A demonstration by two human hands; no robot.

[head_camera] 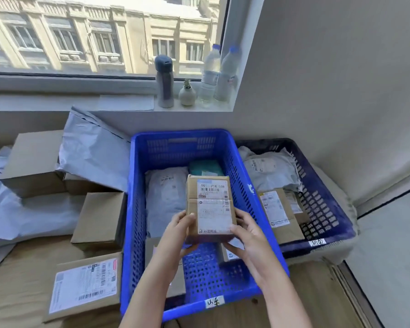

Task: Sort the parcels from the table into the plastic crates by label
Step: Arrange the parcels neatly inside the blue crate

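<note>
A small cardboard parcel (210, 204) with a white shipping label facing me hangs over the bright blue crate (137, 209). My left hand (180, 235) grips its lower left edge and my right hand (246, 235) grips its lower right edge. Inside that crate lie a grey mailer bag (165, 200), a teal packet (206, 168) and flat cardboard parcels partly hidden by my arms. To the right stands a dark blue crate (327, 204) holding grey mailers (270, 171) and a labelled cardboard parcel (279, 214). Each crate has a handwritten white tag on its front rim.
On the wooden table (17, 280) to the left lie plain cardboard boxes (100, 221), a labelled flat box (85, 285) and grey mailer bags (92, 152). The windowsill behind carries a flask (164, 81), a small vase and two water bottles (219, 74). A wall closes the right side.
</note>
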